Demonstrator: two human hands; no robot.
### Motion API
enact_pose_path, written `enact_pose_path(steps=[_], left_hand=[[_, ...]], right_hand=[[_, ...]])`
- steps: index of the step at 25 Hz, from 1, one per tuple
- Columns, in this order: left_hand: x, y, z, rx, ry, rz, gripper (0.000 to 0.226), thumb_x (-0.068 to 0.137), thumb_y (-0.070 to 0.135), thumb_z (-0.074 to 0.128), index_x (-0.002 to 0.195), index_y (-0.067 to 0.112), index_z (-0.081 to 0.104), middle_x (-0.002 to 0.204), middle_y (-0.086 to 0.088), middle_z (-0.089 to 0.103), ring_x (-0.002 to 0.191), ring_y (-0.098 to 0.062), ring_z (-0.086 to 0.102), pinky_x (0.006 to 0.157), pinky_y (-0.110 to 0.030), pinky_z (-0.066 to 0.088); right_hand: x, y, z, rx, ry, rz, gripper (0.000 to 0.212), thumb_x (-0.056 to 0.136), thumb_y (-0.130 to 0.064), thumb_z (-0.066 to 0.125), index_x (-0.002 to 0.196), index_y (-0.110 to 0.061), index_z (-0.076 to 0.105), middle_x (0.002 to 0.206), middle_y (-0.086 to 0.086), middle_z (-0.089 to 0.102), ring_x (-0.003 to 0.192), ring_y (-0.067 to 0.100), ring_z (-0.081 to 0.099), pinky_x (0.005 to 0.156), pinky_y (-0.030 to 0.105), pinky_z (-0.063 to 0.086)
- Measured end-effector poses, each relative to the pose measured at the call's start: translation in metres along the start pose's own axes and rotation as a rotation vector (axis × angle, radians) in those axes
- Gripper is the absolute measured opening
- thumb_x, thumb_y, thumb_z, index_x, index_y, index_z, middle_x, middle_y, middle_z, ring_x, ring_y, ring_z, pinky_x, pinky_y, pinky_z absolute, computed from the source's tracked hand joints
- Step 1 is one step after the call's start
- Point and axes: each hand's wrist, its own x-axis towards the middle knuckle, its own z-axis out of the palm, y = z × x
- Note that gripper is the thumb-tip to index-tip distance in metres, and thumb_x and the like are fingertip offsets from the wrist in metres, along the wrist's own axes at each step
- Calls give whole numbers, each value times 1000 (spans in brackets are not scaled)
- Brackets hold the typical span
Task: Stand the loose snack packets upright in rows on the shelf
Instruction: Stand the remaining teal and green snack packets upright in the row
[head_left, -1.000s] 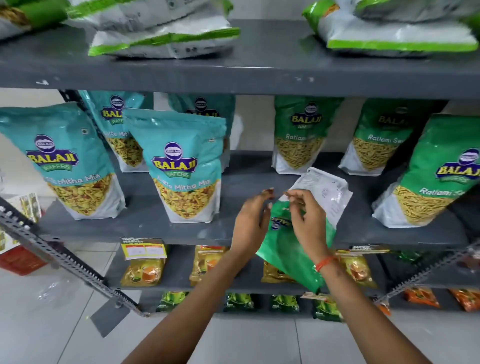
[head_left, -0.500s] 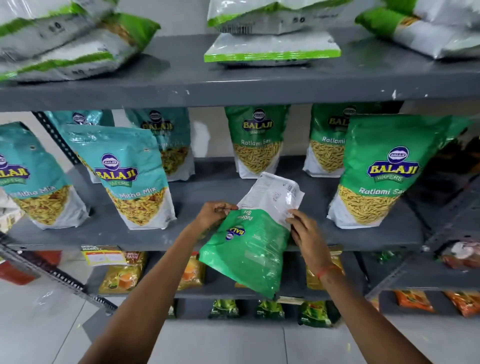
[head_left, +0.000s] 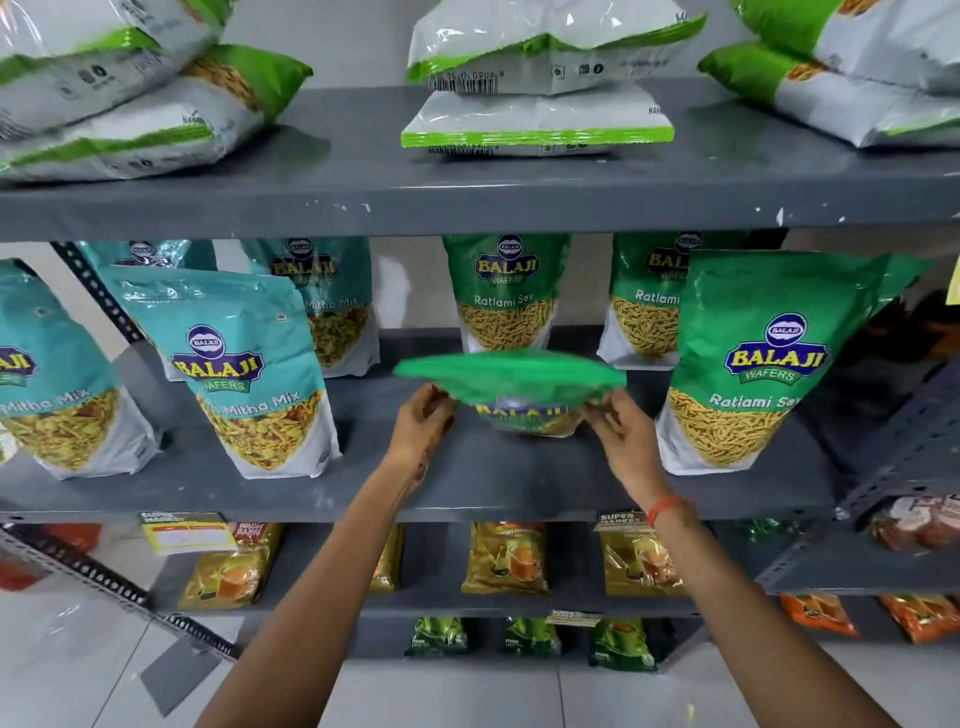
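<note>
A green Ratlami Sev packet (head_left: 511, 382) is held over the middle of the grey shelf (head_left: 467, 483), its top tipped toward me so I see it foreshortened. My left hand (head_left: 423, 423) grips its left edge and my right hand (head_left: 621, 431) grips its right edge. Other green packets stand upright: one at the right front (head_left: 753, 364) and two at the back (head_left: 506, 291) (head_left: 647, 296). Teal Mitha Mix packets (head_left: 249, 374) (head_left: 57, 384) stand on the left.
Green and white packets (head_left: 537, 83) lie flat in piles on the upper shelf (head_left: 467, 208). Lower shelves hold gold tea packs (head_left: 506, 558) and small green packs (head_left: 621, 644). A slotted metal upright (head_left: 104, 587) slants at the lower left. The floor is tiled.
The green packet went from hanging top-down below the shelf edge to being held over the shelf, front side toward me. Both hands shifted to its side edges. My view moved right and closer.
</note>
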Motion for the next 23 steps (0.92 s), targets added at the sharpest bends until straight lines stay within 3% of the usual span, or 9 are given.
enact_pose_path(steps=[3, 5, 7, 9, 14, 19, 23], left_hand=[[-5, 15, 10, -107, -41, 10, 10, 94, 15, 50, 87, 20, 55, 93, 0, 64, 85, -17, 61, 70, -29, 54], [-13, 23, 9, -169, -19, -24, 9, 94, 16, 50, 85, 17, 53, 89, -2, 65, 80, -17, 62, 63, -28, 56], [-24, 25, 6, -178, 19, -56, 10, 93, 16, 51, 84, 16, 54, 83, -1, 66, 77, -17, 63, 63, -30, 54], [-36, 27, 3, -173, 45, -63, 10, 93, 16, 53, 83, 16, 55, 80, 0, 67, 73, -17, 64, 63, -30, 54], [-71, 46, -2, -154, 47, -12, 8, 92, 18, 55, 84, 15, 56, 72, 5, 71, 63, -11, 66, 55, -23, 56], [-101, 62, -9, -108, 19, -4, 13, 92, 18, 54, 79, 18, 57, 64, 10, 71, 61, -8, 66, 56, -23, 55], [-103, 64, -15, -105, 8, -8, 13, 91, 18, 55, 79, 19, 60, 69, 8, 71, 66, -12, 66, 59, -26, 55]], right_hand=[[13, -18, 1, 177, -4, 125, 22, 89, -10, 57, 70, -17, 48, 55, -11, 55, 58, -2, 51, 62, 20, 41], [10, -23, 2, 407, -13, 245, 18, 85, -13, 62, 70, -15, 52, 54, -11, 62, 59, -1, 58, 63, 19, 46], [3, -26, 1, 625, -25, 361, 18, 67, -24, 74, 66, -17, 57, 61, -8, 68, 66, 4, 64, 68, 23, 52], [-3, -34, 0, 717, -48, 403, 20, 56, -26, 77, 59, -19, 58, 64, -5, 71, 67, 7, 67, 65, 22, 55], [-17, -62, -7, 633, -13, 446, 31, 83, 0, 57, 59, -16, 45, 61, -5, 72, 62, 7, 67, 61, 23, 53], [-46, -85, -21, 587, -42, 429, 42, 81, 3, 57, 46, -20, 51, 59, -3, 70, 62, 9, 67, 57, 23, 55], [-51, -93, -21, 613, -59, 407, 29, 72, -7, 68, 49, -20, 55, 63, -2, 72, 66, 10, 68, 59, 24, 57]])
